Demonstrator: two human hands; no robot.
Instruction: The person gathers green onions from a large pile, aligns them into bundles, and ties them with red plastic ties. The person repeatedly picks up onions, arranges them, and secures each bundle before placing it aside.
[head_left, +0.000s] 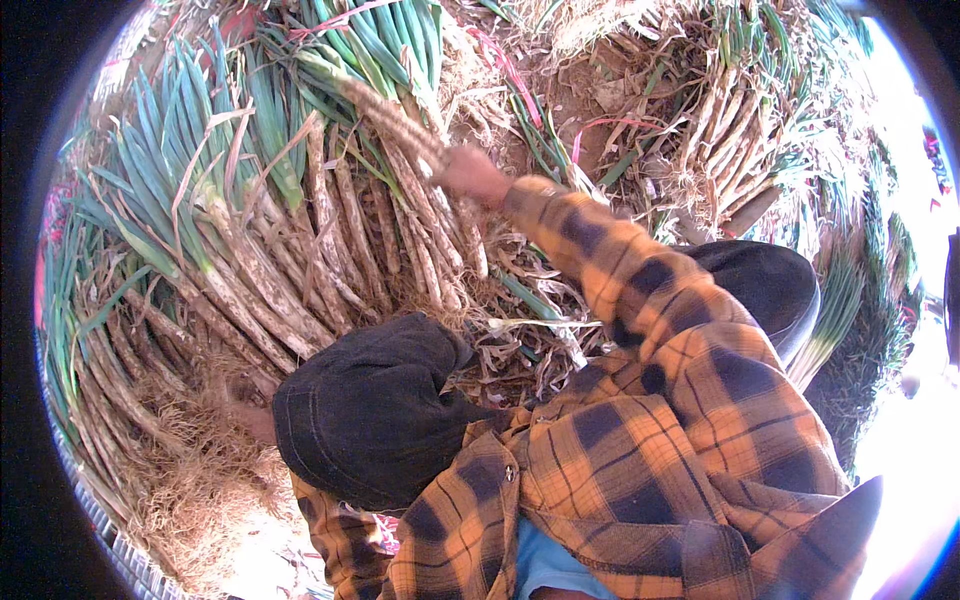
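My right hand (474, 177) reaches out ahead, blurred by motion, its fingers closed on the lower end of a long Welsh onion stalk (397, 124). That stalk slants up and left over a bundle of Welsh onions (420, 247) with green tops. Low on the left, my left hand (255, 421) shows only in part beside my dark-trousered knee (367, 405). It is near the root ends of a row of onions (232, 285); its fingers are blurred, and whether it grips anything is unclear.
Dry husks and trimmed leaves (517, 352) litter the ground between my knees. Pink ties (517, 75) lie on the soil ahead. Another pile of onions (724, 142) lies to the right. Matted roots (202, 495) spread at lower left, near a woven edge (120, 547).
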